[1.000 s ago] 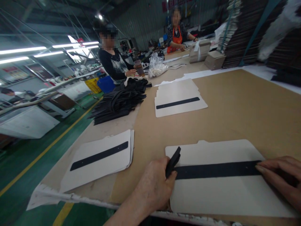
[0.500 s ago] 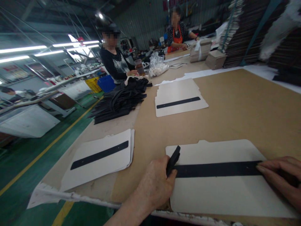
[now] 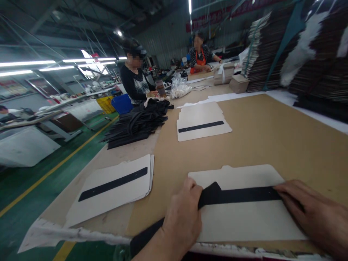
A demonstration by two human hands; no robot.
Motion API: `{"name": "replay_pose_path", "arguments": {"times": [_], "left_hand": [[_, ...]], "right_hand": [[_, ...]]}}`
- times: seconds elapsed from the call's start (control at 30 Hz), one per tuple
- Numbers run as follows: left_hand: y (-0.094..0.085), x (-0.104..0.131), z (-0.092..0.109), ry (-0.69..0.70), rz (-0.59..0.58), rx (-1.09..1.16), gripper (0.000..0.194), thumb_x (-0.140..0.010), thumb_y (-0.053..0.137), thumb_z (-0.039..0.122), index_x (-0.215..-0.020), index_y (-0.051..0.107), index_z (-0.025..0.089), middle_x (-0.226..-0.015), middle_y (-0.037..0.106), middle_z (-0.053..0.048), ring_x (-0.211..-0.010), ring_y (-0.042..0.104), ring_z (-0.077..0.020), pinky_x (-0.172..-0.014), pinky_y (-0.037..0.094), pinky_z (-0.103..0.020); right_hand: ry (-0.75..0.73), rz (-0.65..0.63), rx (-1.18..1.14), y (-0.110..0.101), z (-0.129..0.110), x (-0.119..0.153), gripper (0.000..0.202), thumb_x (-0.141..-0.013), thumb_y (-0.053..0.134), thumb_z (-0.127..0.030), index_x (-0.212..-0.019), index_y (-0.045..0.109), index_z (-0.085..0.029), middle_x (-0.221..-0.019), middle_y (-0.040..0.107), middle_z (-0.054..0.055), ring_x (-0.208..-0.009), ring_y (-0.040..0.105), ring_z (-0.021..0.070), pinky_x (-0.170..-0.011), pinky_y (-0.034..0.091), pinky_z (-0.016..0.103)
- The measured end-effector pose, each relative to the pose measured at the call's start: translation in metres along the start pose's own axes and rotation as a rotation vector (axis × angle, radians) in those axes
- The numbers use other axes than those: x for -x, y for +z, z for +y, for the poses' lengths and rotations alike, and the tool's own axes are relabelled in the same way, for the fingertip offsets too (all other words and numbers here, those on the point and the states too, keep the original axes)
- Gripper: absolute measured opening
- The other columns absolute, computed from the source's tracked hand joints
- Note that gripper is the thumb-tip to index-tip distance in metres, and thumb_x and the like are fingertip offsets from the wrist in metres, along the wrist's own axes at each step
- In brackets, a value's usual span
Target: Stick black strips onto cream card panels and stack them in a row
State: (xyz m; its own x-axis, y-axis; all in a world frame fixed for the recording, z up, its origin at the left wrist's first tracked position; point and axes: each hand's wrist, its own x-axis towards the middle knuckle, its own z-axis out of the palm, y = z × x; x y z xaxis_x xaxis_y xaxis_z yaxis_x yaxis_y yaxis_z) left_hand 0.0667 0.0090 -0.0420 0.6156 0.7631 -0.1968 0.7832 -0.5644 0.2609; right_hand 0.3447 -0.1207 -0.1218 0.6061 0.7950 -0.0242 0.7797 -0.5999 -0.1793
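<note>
The black strip (image 3: 239, 195) lies lengthwise across the pale card sheet (image 3: 244, 221) just in front of me, near the close edge of the surface (image 3: 272, 137). I judge it sits there so it lines up across the sheet's middle, as on the finished sheets beside it. My left hand (image 3: 181, 221) has its grip pressed together on the strip's left end, thumb on top and fingers curled under, lifting that end slightly off the card; a dark length trails down past my wrist over the edge. My right hand (image 3: 315, 214) lies flat, fingers together and stretched along the strip's right end, pinning it to the card rather than pinching it, so it cannot slide.

To my left sits a stack of sheets (image 3: 114, 188) with a strip already on top, another such sheet (image 3: 202, 125) farther out, and a heap of loose black strips (image 3: 136, 125) beyond. Two other people stand at the far end.
</note>
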Motion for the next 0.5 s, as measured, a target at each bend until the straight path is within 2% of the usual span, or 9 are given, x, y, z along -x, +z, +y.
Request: {"name": "replay_pose_path", "arguments": {"times": [0.07,0.1,0.17,0.23,0.27,0.3,0.37,0.5], "left_hand": [[0.006,0.002,0.003,0.076,-0.058,-0.119,0.046,-0.071,0.04,0.002,-0.108,0.055,0.025,-0.115,0.052,-0.001,-0.087,0.06,-0.0234,-0.074,0.052,-0.043],[0.009,0.004,0.005,0.108,-0.063,-0.171,0.049,-0.075,0.038,0.002,-0.115,0.054,0.026,-0.115,0.053,-0.001,-0.087,0.06,-0.0233,-0.074,0.053,-0.044],[0.014,0.006,0.005,0.18,-0.031,-0.249,0.052,-0.084,0.037,0.005,-0.129,0.047,0.028,-0.118,0.054,-0.001,-0.091,0.06,-0.0227,-0.076,0.055,-0.043],[0.018,0.008,0.002,0.249,0.007,-0.335,0.057,-0.086,0.038,0.005,-0.138,0.04,0.026,-0.125,0.052,-0.003,-0.094,0.059,-0.0224,-0.077,0.056,-0.042],[0.02,0.009,0.001,0.277,0.014,-0.374,0.058,-0.085,0.038,0.004,-0.14,0.04,0.024,-0.127,0.052,-0.004,-0.094,0.059,-0.0223,-0.076,0.056,-0.042],[0.021,0.009,-0.001,0.299,0.017,-0.405,0.059,-0.084,0.036,0.002,-0.14,0.04,0.022,-0.127,0.052,-0.005,-0.092,0.059,-0.0222,-0.074,0.057,-0.042],[0.022,0.009,-0.005,0.329,0.0,-0.434,0.062,-0.082,0.034,0.0,-0.14,0.041,0.018,-0.126,0.052,-0.007,-0.09,0.059,-0.0223,-0.072,0.057,-0.043],[0.02,0.006,-0.008,0.336,-0.032,-0.398,0.07,-0.075,0.035,0.003,-0.144,0.037,0.016,-0.129,0.05,-0.01,-0.091,0.06,-0.0243,-0.073,0.056,-0.046]], "right_hand": [[-0.018,-0.057,0.081,-0.015,-0.01,0.007,0.033,-0.075,0.028,-0.052,-0.101,0.048,-0.054,-0.121,0.044,-0.029,-0.087,0.051,-0.0192,-0.052,0.025,-0.006],[-0.065,-0.015,0.127,-0.02,-0.014,0.011,0.034,-0.076,0.026,-0.046,-0.101,0.047,-0.056,-0.118,0.045,-0.03,-0.083,0.049,-0.0205,-0.05,0.02,-0.006],[-0.217,0.246,0.281,-0.026,-0.021,0.018,0.04,-0.076,0.031,-0.032,-0.103,0.044,-0.059,-0.11,0.048,-0.031,-0.075,0.044,-0.0219,-0.051,0.02,-0.004],[-0.363,0.61,0.451,-0.024,-0.024,0.024,0.053,-0.07,0.043,-0.021,-0.105,0.041,-0.06,-0.104,0.05,-0.032,-0.074,0.043,-0.0209,-0.058,0.029,-0.003],[-0.403,0.74,0.508,-0.021,-0.025,0.025,0.059,-0.065,0.049,-0.018,-0.105,0.041,-0.06,-0.103,0.05,-0.031,-0.075,0.044,-0.0198,-0.061,0.033,-0.003],[-0.42,0.813,0.536,-0.018,-0.026,0.026,0.062,-0.061,0.053,-0.017,-0.104,0.042,-0.059,-0.104,0.05,-0.03,-0.076,0.044,-0.0187,-0.062,0.036,-0.002],[-0.41,0.833,0.547,-0.011,-0.027,0.027,0.063,-0.057,0.057,-0.018,-0.104,0.043,-0.059,-0.108,0.049,-0.028,-0.078,0.046,-0.0174,-0.063,0.04,-0.001],[-0.322,0.818,0.595,0.001,-0.026,0.028,0.063,-0.06,0.055,-0.025,-0.11,0.038,-0.059,-0.118,0.045,-0.026,-0.084,0.045,-0.0169,-0.064,0.041,-0.002]]}}
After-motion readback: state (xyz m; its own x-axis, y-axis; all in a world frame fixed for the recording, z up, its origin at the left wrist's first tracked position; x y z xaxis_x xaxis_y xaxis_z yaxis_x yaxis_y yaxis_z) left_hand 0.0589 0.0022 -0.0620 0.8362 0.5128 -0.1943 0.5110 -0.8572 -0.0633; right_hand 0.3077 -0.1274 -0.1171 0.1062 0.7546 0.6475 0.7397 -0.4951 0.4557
